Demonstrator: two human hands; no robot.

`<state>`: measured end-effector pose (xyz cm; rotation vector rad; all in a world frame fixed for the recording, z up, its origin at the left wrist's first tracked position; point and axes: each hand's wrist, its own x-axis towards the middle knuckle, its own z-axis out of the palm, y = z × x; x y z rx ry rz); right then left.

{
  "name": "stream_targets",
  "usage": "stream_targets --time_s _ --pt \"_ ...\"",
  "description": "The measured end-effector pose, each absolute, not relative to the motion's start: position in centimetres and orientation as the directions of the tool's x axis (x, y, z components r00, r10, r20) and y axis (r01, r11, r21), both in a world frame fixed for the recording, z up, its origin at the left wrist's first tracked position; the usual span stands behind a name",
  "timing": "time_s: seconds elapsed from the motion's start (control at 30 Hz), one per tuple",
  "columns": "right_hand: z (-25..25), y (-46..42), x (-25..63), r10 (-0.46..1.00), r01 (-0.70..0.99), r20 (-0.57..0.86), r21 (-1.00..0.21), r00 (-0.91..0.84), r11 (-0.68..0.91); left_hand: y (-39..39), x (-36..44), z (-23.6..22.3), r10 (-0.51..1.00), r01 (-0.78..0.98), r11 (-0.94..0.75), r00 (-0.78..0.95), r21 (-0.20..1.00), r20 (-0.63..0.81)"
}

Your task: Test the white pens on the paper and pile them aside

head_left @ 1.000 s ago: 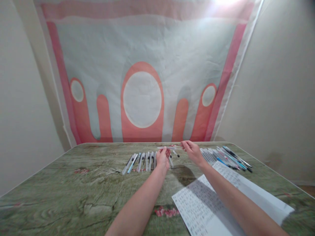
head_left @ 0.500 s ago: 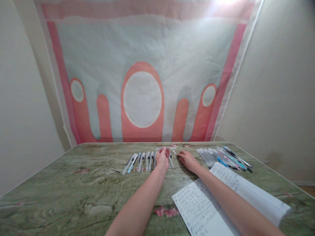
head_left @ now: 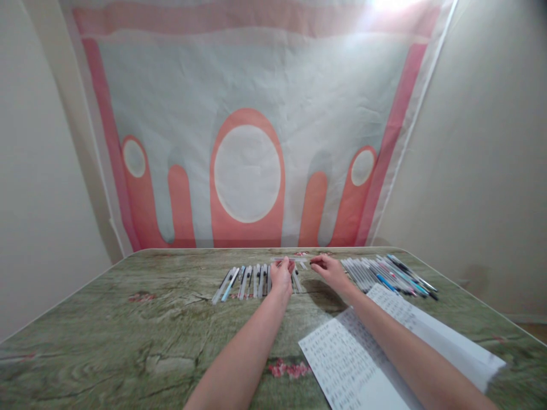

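Note:
My left hand [head_left: 282,275] is closed at the far middle of the table, its fingertips at a thin, clear pen barrel [head_left: 300,259] lying crosswise. To its right, my right hand [head_left: 332,271] is raised slightly, with thumb and fingers pinched at a tiny dark piece [head_left: 311,263] too small to name. A short pale piece [head_left: 303,265] lies between the two hands. Left of my left hand runs a row of pens [head_left: 247,281], several with clear barrels and black parts. Another clear pen [head_left: 296,281] lies partly hidden just right of my left hand.
A bundle of pens and clear barrels [head_left: 376,274] lies at the far right. Handwritten paper sheets [head_left: 342,359] spread under my right forearm. The wood-patterned table [head_left: 128,341] reaches to a printed cloth backdrop [head_left: 350,85].
My right hand has lifted off the table and drawn slightly up, the small dark piece now showing at its fingertips. My left hand has barely moved.

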<state>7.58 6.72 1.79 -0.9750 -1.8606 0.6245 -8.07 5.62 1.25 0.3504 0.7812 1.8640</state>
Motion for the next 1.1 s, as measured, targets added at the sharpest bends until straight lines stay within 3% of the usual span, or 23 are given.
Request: stream_targets --time_s 0.1,0.37,1.1 --pt "2.8 6.4 7.5 0.829 0.240 0.503 -0.797 -0.244 0.554 5.6 -8.1 1.2 0.892 -0.699 -0.259 -0.438 0.666 -0.113" --pt "3.5 5.8 7.1 0.808 0.185 0.539 -0.792 -0.236 0.582 5.7 -8.1 1.1 0.888 -0.682 -0.259 -0.447 0.684 -0.108" --pt "4.0 5.0 6.5 0.786 0.253 0.580 -0.744 -0.213 0.618 5.7 -7.7 0.9 0.898 -0.667 -0.240 -0.428 0.706 -0.100"
